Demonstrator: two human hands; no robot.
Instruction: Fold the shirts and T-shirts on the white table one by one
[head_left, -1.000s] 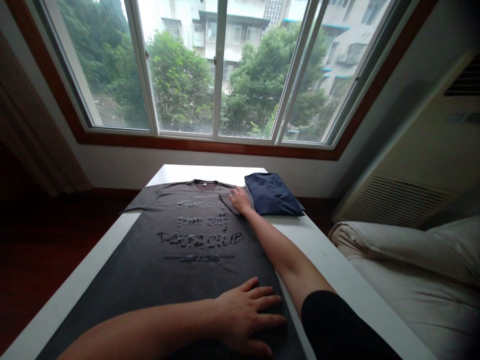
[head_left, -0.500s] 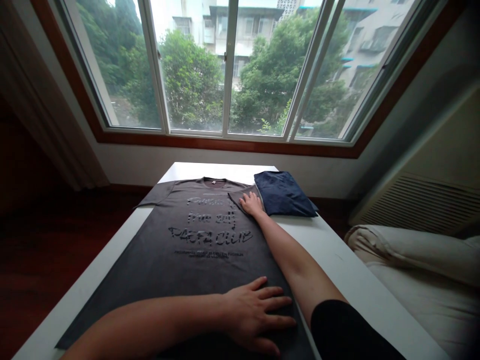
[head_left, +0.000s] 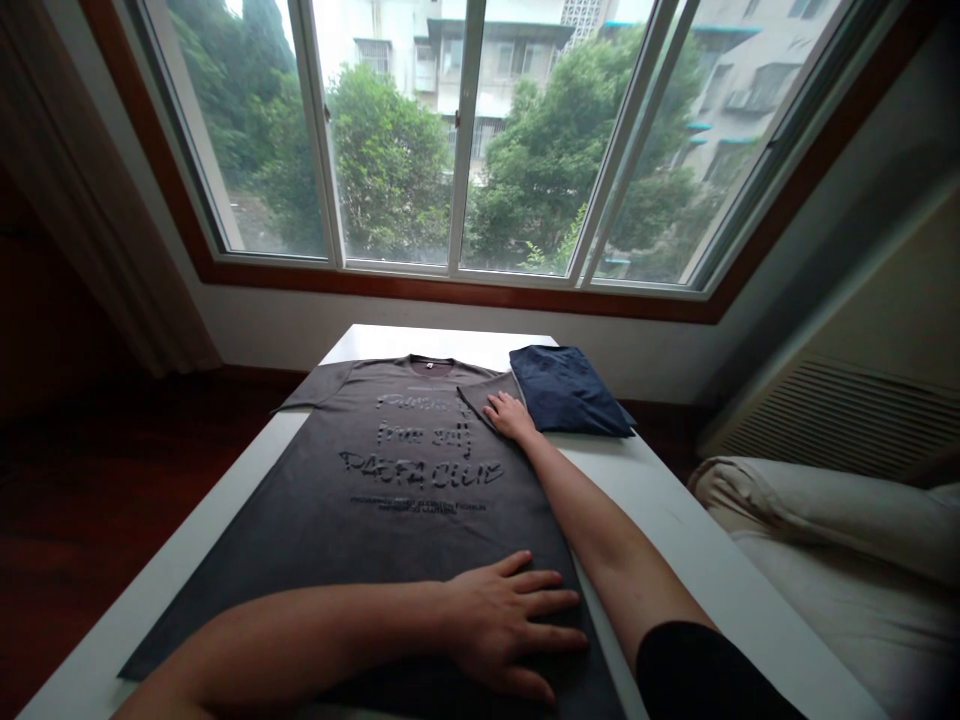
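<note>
A dark grey T-shirt with raised black lettering lies spread flat on a white table, neckline toward the window. My left hand rests palm down on its lower right part, fingers spread. Farther up, my right hand lies on the shirt's right sleeve, which is folded inward over the chest. Its fingers are stretched out along the fabric and grip nothing. The left sleeve is laid outward. My left forearm hides some of the lower shirt.
A folded navy garment lies at the table's far right, just beside the folded sleeve. The white table stands before a wide window. Cream bedding is on the right, a curtain on the left.
My right hand has slid slightly toward me and to the right over the folded sleeve. My left hand stays almost where it was on the shirt. The view has shifted a little.
</note>
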